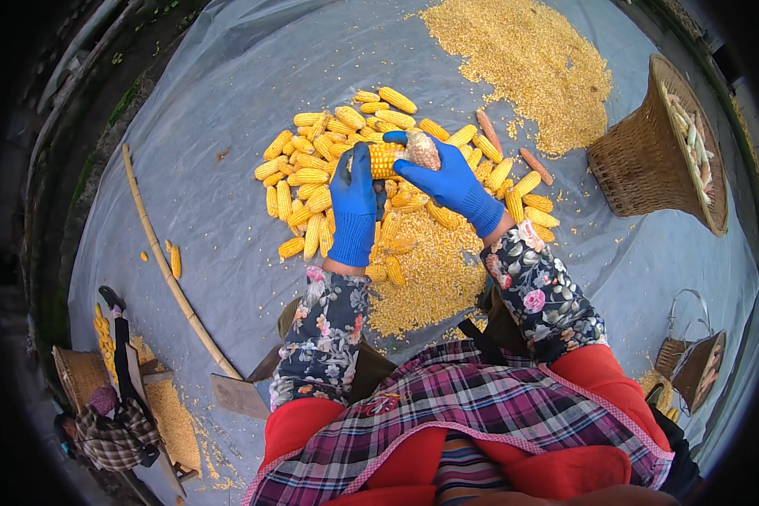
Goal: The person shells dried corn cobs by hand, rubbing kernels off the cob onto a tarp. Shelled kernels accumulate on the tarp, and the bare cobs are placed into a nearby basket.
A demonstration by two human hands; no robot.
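Observation:
Both my hands wear blue gloves and meet over a pile of yellow corn ears point(310, 175). My left hand point(354, 190) holds a corn ear point(383, 160) with its kernels on, lying roughly level. A pale, bare corn cob point(422, 150) is gripped in my right hand point(449, 174), its near part touching or very close to the ear's right end. Loose kernels point(427, 278) lie heaped below the hands, with some ears on them. Two reddish cobs point(536, 166) rest at the pile's right side.
A wicker basket point(632, 152) of bare cobs stands at the right, a smaller basket point(692, 360) below it. A large kernel heap point(525, 63) lies at the upper right. A bamboo pole point(164, 265) and a hoe-like blade point(240, 395) are at the left, with another person point(111, 430) beyond.

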